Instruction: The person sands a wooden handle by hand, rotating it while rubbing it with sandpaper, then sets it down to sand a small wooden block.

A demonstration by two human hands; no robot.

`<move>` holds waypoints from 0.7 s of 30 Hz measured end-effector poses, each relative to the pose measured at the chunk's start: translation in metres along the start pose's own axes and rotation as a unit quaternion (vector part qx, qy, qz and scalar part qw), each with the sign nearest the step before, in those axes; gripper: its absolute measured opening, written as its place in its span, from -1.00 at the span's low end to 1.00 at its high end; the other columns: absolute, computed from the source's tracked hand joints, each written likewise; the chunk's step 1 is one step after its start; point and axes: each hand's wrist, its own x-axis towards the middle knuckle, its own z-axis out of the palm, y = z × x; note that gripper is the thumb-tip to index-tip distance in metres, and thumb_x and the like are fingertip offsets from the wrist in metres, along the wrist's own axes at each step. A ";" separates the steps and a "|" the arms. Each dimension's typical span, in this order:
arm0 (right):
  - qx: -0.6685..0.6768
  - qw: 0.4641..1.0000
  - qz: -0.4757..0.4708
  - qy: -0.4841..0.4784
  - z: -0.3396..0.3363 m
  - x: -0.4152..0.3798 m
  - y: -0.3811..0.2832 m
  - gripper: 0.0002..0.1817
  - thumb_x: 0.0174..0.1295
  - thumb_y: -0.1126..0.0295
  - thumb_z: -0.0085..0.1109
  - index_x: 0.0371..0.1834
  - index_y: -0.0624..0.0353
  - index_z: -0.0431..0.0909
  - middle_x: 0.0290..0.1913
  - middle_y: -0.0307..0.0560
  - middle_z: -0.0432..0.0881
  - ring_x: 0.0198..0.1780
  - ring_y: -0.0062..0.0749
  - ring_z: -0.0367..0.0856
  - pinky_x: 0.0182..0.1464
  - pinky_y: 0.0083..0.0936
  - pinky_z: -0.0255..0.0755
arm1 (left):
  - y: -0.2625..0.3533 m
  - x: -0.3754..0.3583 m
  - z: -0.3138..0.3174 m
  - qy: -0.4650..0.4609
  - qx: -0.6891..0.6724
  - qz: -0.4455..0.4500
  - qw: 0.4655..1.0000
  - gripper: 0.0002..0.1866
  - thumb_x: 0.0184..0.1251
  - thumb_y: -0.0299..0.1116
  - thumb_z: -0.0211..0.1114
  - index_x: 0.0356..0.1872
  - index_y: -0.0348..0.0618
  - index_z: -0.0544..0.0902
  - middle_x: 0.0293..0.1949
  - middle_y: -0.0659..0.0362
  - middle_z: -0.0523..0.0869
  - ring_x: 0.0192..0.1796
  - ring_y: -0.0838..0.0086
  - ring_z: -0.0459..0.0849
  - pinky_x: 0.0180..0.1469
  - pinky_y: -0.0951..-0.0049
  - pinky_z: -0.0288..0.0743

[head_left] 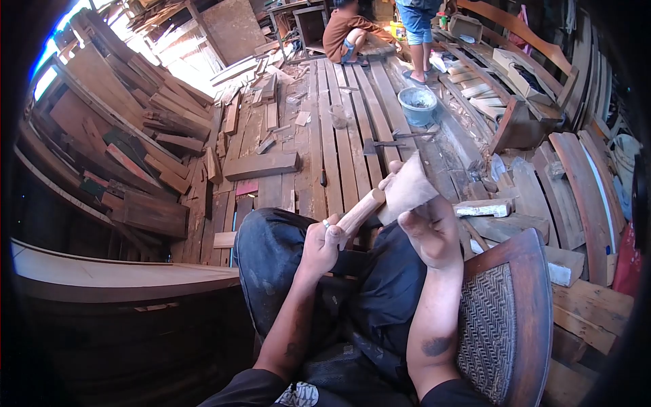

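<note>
Forearms (437, 312) stretch forward, left fingers (333, 235) wrapped round a wooden rod (360, 212).

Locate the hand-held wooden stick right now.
In the head view, the wooden stick is near the centre, gripped in the left hand, its far end next to the tan sheet held by the right hand.

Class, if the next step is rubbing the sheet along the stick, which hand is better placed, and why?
Probably the right hand: it holds the sheet by the far end of the stick, while the left hand is occupied gripping the near end.
</note>
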 end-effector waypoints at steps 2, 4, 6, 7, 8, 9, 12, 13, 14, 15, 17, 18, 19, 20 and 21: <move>-0.036 0.998 0.059 -0.008 -0.005 -0.004 0.005 -0.29 0.44 0.44 0.34 0.58 0.38 0.26 0.32 0.01 0.58 0.17 -0.42 0.65 0.25 -0.44 0.52 | 0.001 0.000 0.000 0.000 0.000 -0.015 1.000 -0.21 0.64 0.37 -0.17 -0.56 -0.18 0.38 -0.69 0.20 0.47 -0.60 0.49 0.52 -0.51 0.39 0.31; -0.055 0.997 0.052 -0.022 -0.004 -0.001 0.002 -0.28 0.45 0.43 0.32 0.59 0.41 0.23 0.41 0.08 0.53 0.34 -0.30 0.58 0.36 -0.36 0.45 | 0.000 0.000 -0.002 -0.009 -0.002 -0.020 1.000 -0.20 0.63 0.40 -0.18 -0.49 -0.21 0.45 -0.66 0.23 0.48 -0.59 0.53 0.49 -0.50 0.42 0.27; -0.003 0.999 -0.004 -0.031 -0.005 0.000 0.002 -0.28 0.46 0.44 0.31 0.59 0.41 0.22 0.44 0.10 0.50 0.39 -0.29 0.54 0.39 -0.36 0.42 | -0.003 -0.003 -0.005 -0.022 -0.008 -0.019 1.000 -0.16 0.61 0.43 -0.20 -0.34 -0.27 0.58 -0.60 0.30 0.49 -0.56 0.62 0.41 -0.49 0.49 0.20; 0.029 0.999 -0.026 -0.023 -0.003 0.002 0.002 -0.30 0.46 0.48 0.29 0.59 0.42 0.22 0.43 0.06 0.51 0.38 -0.35 0.54 0.38 -0.39 0.43 | -0.003 -0.004 -0.005 -0.021 -0.008 -0.022 1.000 -0.16 0.61 0.43 -0.20 -0.35 -0.27 0.58 -0.60 0.30 0.49 -0.56 0.62 0.41 -0.48 0.49 0.20; 0.014 1.000 -0.012 -0.024 -0.002 0.001 0.003 -0.30 0.46 0.48 0.29 0.59 0.42 0.22 0.44 0.05 0.51 0.38 -0.35 0.54 0.38 -0.39 0.42 | -0.002 -0.004 -0.005 -0.020 -0.008 -0.024 0.999 -0.16 0.61 0.43 -0.20 -0.35 -0.27 0.57 -0.60 0.30 0.49 -0.56 0.62 0.42 -0.48 0.49 0.20; -0.002 1.000 0.001 -0.027 -0.002 0.000 0.004 -0.30 0.46 0.47 0.29 0.59 0.41 0.22 0.45 0.04 0.50 0.39 -0.36 0.54 0.39 -0.38 0.42 | -0.001 -0.003 -0.004 -0.018 -0.009 -0.025 0.999 -0.16 0.61 0.43 -0.20 -0.35 -0.27 0.57 -0.60 0.30 0.49 -0.55 0.62 0.42 -0.48 0.49 0.20; -0.058 0.996 0.058 -0.034 -0.001 -0.001 0.003 -0.29 0.45 0.47 0.30 0.60 0.40 0.22 0.47 0.02 0.49 0.41 -0.35 0.52 0.42 -0.37 0.39 | 0.001 0.000 0.001 0.006 -0.014 -0.026 1.000 -0.19 0.60 0.43 -0.17 -0.55 -0.17 0.43 -0.66 0.24 0.49 -0.58 0.54 0.53 -0.49 0.42 0.31; -0.053 0.997 0.040 -0.038 -0.002 0.000 0.003 -0.29 0.45 0.47 0.30 0.60 0.39 0.23 0.48 0.02 0.49 0.41 -0.34 0.52 0.43 -0.37 0.38 | 0.001 0.000 0.000 0.001 -0.016 -0.021 1.000 -0.19 0.60 0.43 -0.17 -0.55 -0.17 0.44 -0.66 0.24 0.50 -0.57 0.54 0.53 -0.49 0.43 0.31; -0.048 0.998 0.023 -0.043 -0.002 0.000 0.005 -0.29 0.45 0.47 0.31 0.60 0.38 0.23 0.48 0.03 0.48 0.41 -0.34 0.52 0.43 -0.36 0.37 | 0.001 -0.001 0.000 -0.002 -0.018 -0.017 1.000 -0.19 0.60 0.43 -0.16 -0.54 -0.17 0.45 -0.65 0.24 0.50 -0.57 0.55 0.53 -0.49 0.43 0.31; 0.002 0.999 -0.018 -0.047 -0.004 0.003 0.006 -0.31 0.45 0.47 0.31 0.59 0.37 0.25 0.49 0.03 0.47 0.44 -0.31 0.50 0.46 -0.35 0.34 | 0.002 -0.002 -0.001 -0.004 -0.020 -0.014 1.000 -0.19 0.60 0.43 -0.16 -0.54 -0.17 0.46 -0.65 0.24 0.50 -0.56 0.55 0.53 -0.48 0.43 0.31; 0.002 0.999 -0.014 -0.032 -0.003 0.002 0.009 -0.31 0.45 0.46 0.31 0.58 0.36 0.26 0.48 0.03 0.48 0.45 -0.29 0.49 0.47 -0.34 0.34 | 0.003 -0.002 -0.002 -0.001 -0.018 -0.020 1.000 -0.19 0.60 0.42 -0.16 -0.54 -0.17 0.45 -0.65 0.24 0.51 -0.57 0.55 0.53 -0.49 0.44 0.31; 0.001 1.000 -0.013 -0.025 -0.002 0.001 0.010 -0.31 0.45 0.46 0.31 0.58 0.35 0.26 0.48 0.04 0.48 0.45 -0.29 0.49 0.48 -0.34 0.33 | 0.003 -0.002 -0.001 0.000 -0.018 -0.022 1.000 -0.19 0.60 0.42 -0.16 -0.54 -0.17 0.45 -0.65 0.24 0.51 -0.57 0.55 0.53 -0.49 0.44 0.31; -0.037 0.998 0.049 -0.033 -0.001 -0.001 0.008 -0.33 0.45 0.47 0.30 0.58 0.33 0.28 0.46 0.03 0.49 0.43 -0.31 0.50 0.47 -0.35 0.34 | 0.003 -0.001 -0.001 0.003 -0.023 -0.021 1.000 -0.20 0.61 0.42 -0.16 -0.54 -0.17 0.45 -0.65 0.24 0.50 -0.57 0.55 0.53 -0.49 0.44 0.31; -0.075 0.990 0.110 -0.040 -0.001 -0.003 0.007 -0.34 0.44 0.48 0.30 0.57 0.32 0.30 0.44 0.02 0.51 0.41 -0.33 0.52 0.46 -0.37 0.35 | 0.003 -0.001 0.000 0.004 -0.027 -0.020 0.999 -0.20 0.61 0.41 -0.17 -0.54 -0.17 0.45 -0.65 0.23 0.50 -0.57 0.54 0.53 -0.49 0.44 0.30; -0.065 0.993 0.095 -0.037 -0.001 -0.003 0.007 -0.34 0.45 0.48 0.29 0.57 0.32 0.30 0.42 0.00 0.53 0.39 -0.35 0.54 0.43 -0.38 0.37 | 0.002 -0.001 -0.001 0.005 -0.031 -0.019 0.999 -0.20 0.62 0.41 -0.17 -0.54 -0.17 0.44 -0.66 0.23 0.50 -0.57 0.54 0.53 -0.49 0.44 0.30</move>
